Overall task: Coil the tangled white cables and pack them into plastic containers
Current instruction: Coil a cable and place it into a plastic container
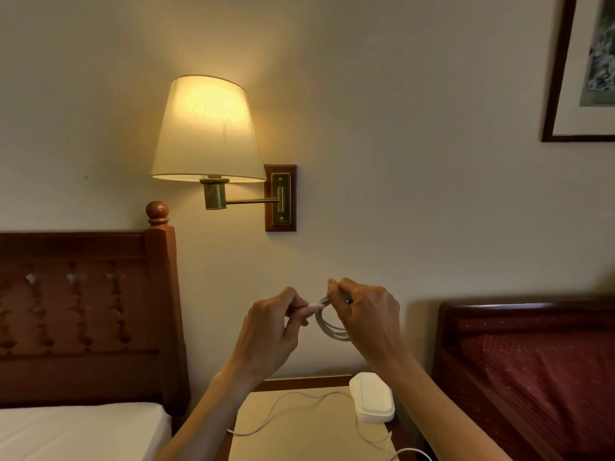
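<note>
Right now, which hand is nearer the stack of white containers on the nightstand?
Right. The right hand is raised almost directly above the containers; the left hand is up and off to their left.

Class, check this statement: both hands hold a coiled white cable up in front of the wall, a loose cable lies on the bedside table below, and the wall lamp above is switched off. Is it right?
Not quite. The head view shows the wall lamp lit, its shade glowing. The rest stands: left hand and right hand hold the coiled white cable, and a loose cable lies on the bedside table.

Two hands (271, 331) (366, 317), one coiled cable (327, 322), loose cables (283, 407) of uncertain number, one container stack (372, 399), one table (299, 440), one lamp (208, 128), two headboards (83, 311) (532, 361), one framed picture (585, 68).
</note>
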{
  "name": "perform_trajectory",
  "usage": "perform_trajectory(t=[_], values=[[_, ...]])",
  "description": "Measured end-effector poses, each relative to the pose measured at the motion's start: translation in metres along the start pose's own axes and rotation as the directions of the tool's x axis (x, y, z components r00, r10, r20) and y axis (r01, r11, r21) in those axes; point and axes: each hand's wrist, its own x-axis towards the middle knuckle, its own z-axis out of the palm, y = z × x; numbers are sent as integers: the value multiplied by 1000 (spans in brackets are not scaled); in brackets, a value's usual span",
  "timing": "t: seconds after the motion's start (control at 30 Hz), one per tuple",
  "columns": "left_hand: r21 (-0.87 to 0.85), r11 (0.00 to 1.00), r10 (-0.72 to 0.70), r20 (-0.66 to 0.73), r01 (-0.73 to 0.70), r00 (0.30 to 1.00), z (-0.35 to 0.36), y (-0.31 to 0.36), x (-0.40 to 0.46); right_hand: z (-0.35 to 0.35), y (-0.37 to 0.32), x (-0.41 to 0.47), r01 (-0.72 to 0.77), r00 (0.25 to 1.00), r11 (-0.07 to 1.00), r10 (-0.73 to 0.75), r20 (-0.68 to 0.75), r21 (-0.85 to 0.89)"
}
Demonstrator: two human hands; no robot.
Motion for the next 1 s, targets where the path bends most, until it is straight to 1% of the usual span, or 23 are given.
perform_trajectory(t=[0.1,0.17,0.2,0.23,0.27,0.3,0.33,0.37,0.4,0.43,0.47,0.5,0.53,0.57,0.63,0.7,0.77,0.8,0.83,0.87,0.9,0.93,1.0], values=[[-12,1000,6,-8,-6,1000,0,0,-6,3,7,3,4,1000,999,-4,4,-50],[-31,999,3,-16,-4,1000,0,-2,-8,3,7,6,-53,998,998,54,41,-26],[-56,998,-7,-20,5,1000,-1,-3,-9,4,6,8,-141,987,989,137,80,45],[-94,995,-28,-19,26,999,-1,-4,-9,4,4,10,-268,959,951,248,137,156],[-151,987,-67,-11,64,998,0,-4,-10,3,2,12,-402,910,876,350,224,265],[-220,967,-130,10,129,991,0,-6,-12,1,-2,13,-513,851,785,413,326,346],[-294,931,-211,46,215,976,0,-8,-14,-1,-6,13,-600,789,703,440,429,383],[-374,871,-301,104,318,948,1,-10,-16,-3,-10,11,-669,726,629,440,528,395],[-465,776,-385,185,426,904,1,-11,-19,-5,-12,9,-723,669,560,419,614,405],[-559,643,-450,277,524,849,2,-12,-24,-7,-13,6,-768,618,482,383,687,422],[-635,494,-485,365,594,794,3,-13,-28,-8,-13,4,-810,568,387,336,751,440],[-686,365,-500,425,629,754,4,-13,-33,-9,-12,1,-845,524,287,277,805,451],[-712,287,-516,449,641,730,5,-14,-37,-9,-9,-4,-868,491,197,208,846,455],[-727,240,-535,454,643,713,6,-17,-42,-10,-6,-9,-882,470,126,143,871,455],[-744,193,-566,448,639,692,9,-26,-53,-8,-4,-22,-889,456,60,56,888,453],[-729,199,-589,445,655,674,12,-36,-67,0,-3,-40,-896,444,27,38,895,444],[-674,251,-615,444,695,652,13,-45,-87,13,-5,-62,-904,422,-47,60,905,425],[-642,280,-619,447,713,646,13,-48,-99,21,-6,-74,-906,415,-57,85,906,420],[-604,306,-626,454,736,633,13,-52,-112,28,-8,-88,-910,408,-26,123,905,413],[-557,323,-647,460,765,609,12,-57,-127,36,-12,-104,-914,405,49,169,899,402],[-504,334,-683,452,796,573,12,-64,-145,42,-19,-120,-911,410,148,208,888,386],[-439,352,-737,415,827,534,11,-73,-163,49,-28,-136,-896,426,246,239,873,370],[-231,396,-857,255,889,448,11,-94,-202,64,-49,-165,-845,479,401,272,835,354]])
